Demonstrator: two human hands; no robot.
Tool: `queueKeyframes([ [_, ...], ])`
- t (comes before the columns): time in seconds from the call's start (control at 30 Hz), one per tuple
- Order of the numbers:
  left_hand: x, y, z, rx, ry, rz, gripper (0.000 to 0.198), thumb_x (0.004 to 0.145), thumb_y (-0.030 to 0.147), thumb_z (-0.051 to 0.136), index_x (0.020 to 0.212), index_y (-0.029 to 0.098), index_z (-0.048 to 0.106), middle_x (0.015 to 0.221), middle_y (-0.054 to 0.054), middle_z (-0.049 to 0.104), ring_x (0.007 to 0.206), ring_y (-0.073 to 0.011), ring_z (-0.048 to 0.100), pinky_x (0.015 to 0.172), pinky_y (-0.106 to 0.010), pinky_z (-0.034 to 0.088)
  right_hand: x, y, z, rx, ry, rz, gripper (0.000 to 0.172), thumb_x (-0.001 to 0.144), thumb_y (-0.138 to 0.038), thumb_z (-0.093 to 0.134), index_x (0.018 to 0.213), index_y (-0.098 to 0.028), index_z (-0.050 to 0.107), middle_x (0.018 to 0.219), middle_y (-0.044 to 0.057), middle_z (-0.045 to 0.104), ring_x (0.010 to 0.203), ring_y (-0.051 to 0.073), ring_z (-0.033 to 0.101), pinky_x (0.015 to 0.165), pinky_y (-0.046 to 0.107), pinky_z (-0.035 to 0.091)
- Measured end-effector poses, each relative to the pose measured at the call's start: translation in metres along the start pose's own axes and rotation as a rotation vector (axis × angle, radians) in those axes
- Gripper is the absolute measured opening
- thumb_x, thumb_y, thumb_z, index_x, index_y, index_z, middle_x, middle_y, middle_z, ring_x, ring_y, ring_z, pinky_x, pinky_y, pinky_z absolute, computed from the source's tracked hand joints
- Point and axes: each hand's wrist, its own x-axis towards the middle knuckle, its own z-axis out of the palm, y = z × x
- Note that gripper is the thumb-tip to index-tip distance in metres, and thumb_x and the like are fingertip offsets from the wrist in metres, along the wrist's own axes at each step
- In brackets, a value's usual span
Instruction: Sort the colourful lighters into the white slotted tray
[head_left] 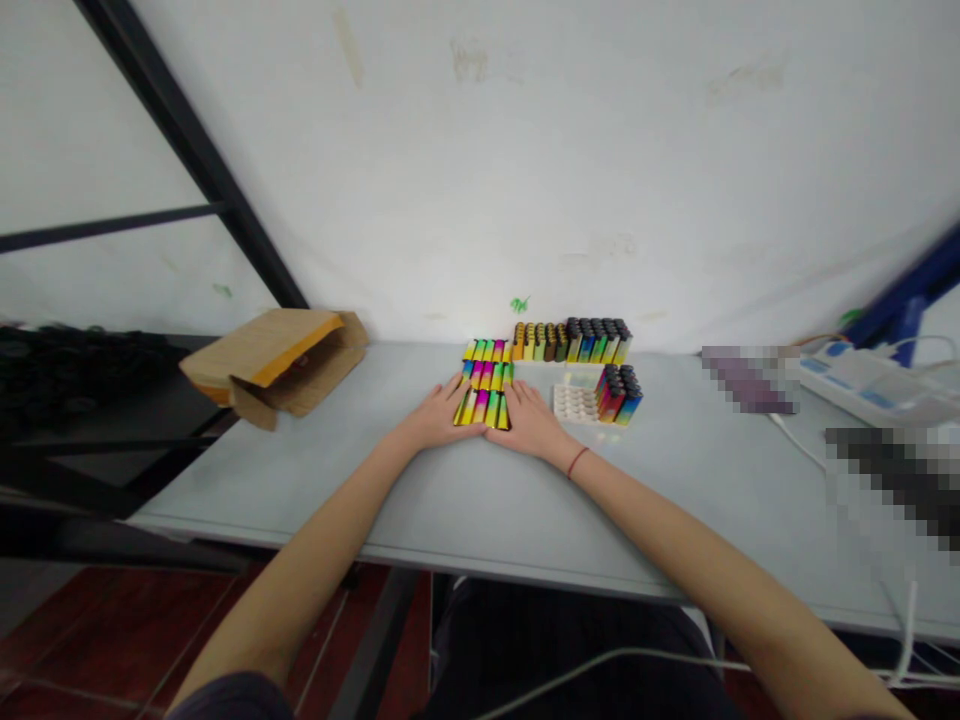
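Several bright lighters [485, 376] in yellow, green, magenta and blue sit in tight rows on the grey table, without black tops showing. My left hand [437, 415] presses along their left side, and my right hand [531, 420] lies along the right side. Both thumbs come together at the near edge of the block, so the hands hold it between them. Right of my right hand is a white tray [574, 404] with holes; black-topped lighters [619, 395] stand upright in its right end. Behind it, by the wall, stand yellow-brown lighters [540, 342] and more black-topped lighters [598, 341].
An open brown cardboard box [262, 362] lies on its side at the table's left. To the right are a blurred purple phone-like object [746, 380], a white power strip [855, 385] with cables and a dark pixelated object [900, 480]. A white wall [540, 180] rises behind the table.
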Motion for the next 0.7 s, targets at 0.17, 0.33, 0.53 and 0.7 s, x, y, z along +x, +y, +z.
queueKeyframes([
  [0.17,-0.002,0.001,-0.002,-0.01,0.023,-0.028,0.103,0.089,0.076,0.047,0.163,0.007,0.028,0.171,-0.027,0.026,0.16,-0.0368,0.025,0.128,-0.053,0.026,0.002,-0.002,0.001,-0.015,0.002,-0.022,0.093,0.092,-0.057,0.062,0.154,0.008,0.039,0.159,0.036,0.043,0.152,0.044,0.039,0.125,0.056,0.028],
  [0.33,-0.003,0.001,-0.004,0.01,0.005,-0.05,0.102,0.089,0.074,0.046,0.163,0.006,0.027,0.171,-0.027,0.026,0.161,-0.0357,0.024,0.128,-0.05,0.027,0.003,-0.003,0.002,-0.014,0.007,-0.031,0.092,0.092,-0.057,0.062,0.155,0.006,0.039,0.159,0.035,0.044,0.151,0.043,0.04,0.125,0.054,0.028],
  [0.53,-0.003,-0.002,-0.002,0.025,0.003,-0.038,0.096,0.093,0.072,0.043,0.163,0.007,0.028,0.172,-0.027,0.024,0.161,-0.0363,0.025,0.128,-0.052,0.026,0.002,-0.006,0.0,-0.019,-0.001,-0.014,0.09,0.093,-0.056,0.06,0.156,0.004,0.038,0.159,0.033,0.045,0.152,0.042,0.037,0.124,0.06,0.025],
  [0.7,-0.006,-0.003,-0.004,0.003,0.022,-0.027,0.097,0.092,0.073,0.046,0.164,0.01,0.028,0.173,-0.025,0.022,0.162,-0.0364,0.018,0.128,-0.054,0.027,-0.009,-0.007,-0.007,0.025,0.028,0.004,0.089,0.091,-0.055,0.065,0.155,0.001,0.038,0.159,0.032,0.045,0.15,0.043,0.039,0.122,0.063,0.026],
])
